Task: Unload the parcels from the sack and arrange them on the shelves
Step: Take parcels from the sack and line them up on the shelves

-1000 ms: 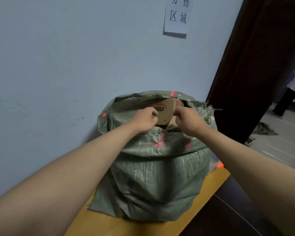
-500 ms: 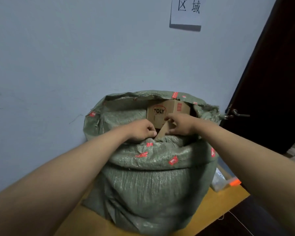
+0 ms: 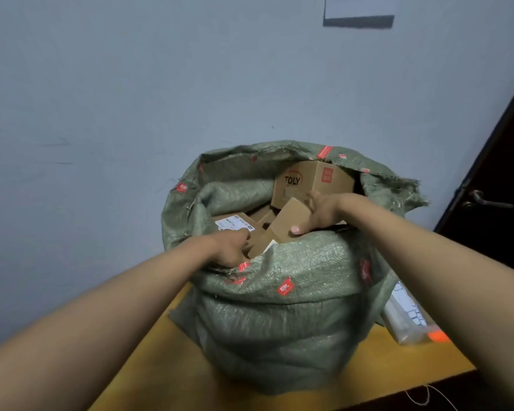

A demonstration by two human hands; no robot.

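A green woven sack (image 3: 279, 315) with red tags stands on a wooden table (image 3: 172, 369), its mouth rolled open. Several cardboard parcels fill it: a box marked TOLY (image 3: 312, 180) at the back, a labelled box (image 3: 235, 223) at the left, and a small plain box (image 3: 285, 222) tilted in the middle. My right hand (image 3: 321, 212) grips the small plain box from its right side, thumb on its front face. My left hand (image 3: 230, 247) grips the sack's front rim at the left; its fingertips are hidden inside the fold.
A pale wall stands right behind the sack, with a paper notice (image 3: 358, 10) high up. A dark door with a lever handle (image 3: 487, 200) is at the right. A clear plastic packet with an orange tip (image 3: 410, 318) lies on the table beside the sack.
The view has come closer and higher over the sack. The rim has been pulled down, showing more parcels. My right hand has moved from the rim onto the small plain box.
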